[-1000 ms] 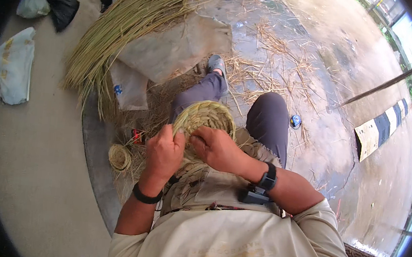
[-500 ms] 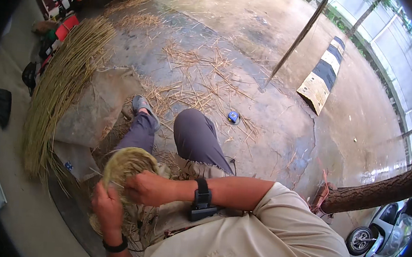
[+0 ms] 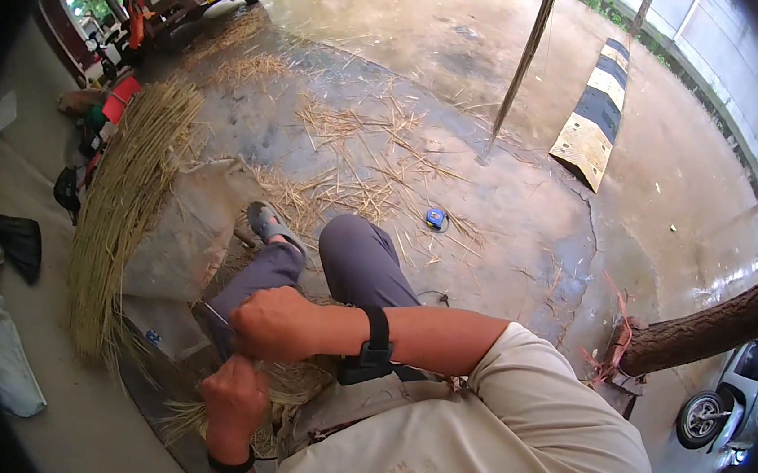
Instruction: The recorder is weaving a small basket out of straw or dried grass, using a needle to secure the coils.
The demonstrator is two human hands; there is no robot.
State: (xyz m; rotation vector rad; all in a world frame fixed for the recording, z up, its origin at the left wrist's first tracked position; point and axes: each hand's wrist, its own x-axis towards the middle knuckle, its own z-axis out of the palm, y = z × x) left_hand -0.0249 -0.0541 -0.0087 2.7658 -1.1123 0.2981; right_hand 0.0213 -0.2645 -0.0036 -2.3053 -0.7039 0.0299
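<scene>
My right hand (image 3: 277, 322) is closed above my lap, and a thin pale needle-like rod (image 3: 215, 315) sticks out past its knuckles. Just below it, my left hand (image 3: 236, 401) makes a closed fist; what lies inside its fingers is hidden. Woven straw work (image 3: 298, 384) shows beside and beneath both hands, mostly covered by them and my right forearm. Loose straw ends (image 3: 184, 419) poke out to the left of my left hand.
A long straw bundle (image 3: 128, 215) lies at the left on a worn sack (image 3: 188, 229). Straw scraps (image 3: 347, 184) and a blue tape measure (image 3: 436, 218) are on the wet floor. A pole (image 3: 521, 73), a striped ramp (image 3: 595, 111) and a trunk (image 3: 704, 328) stand to the right.
My right hand has risen and moved above my left, which has dropped lower. The round woven straw piece, plainly seen before, is now mostly covered. The view has shifted a little.
</scene>
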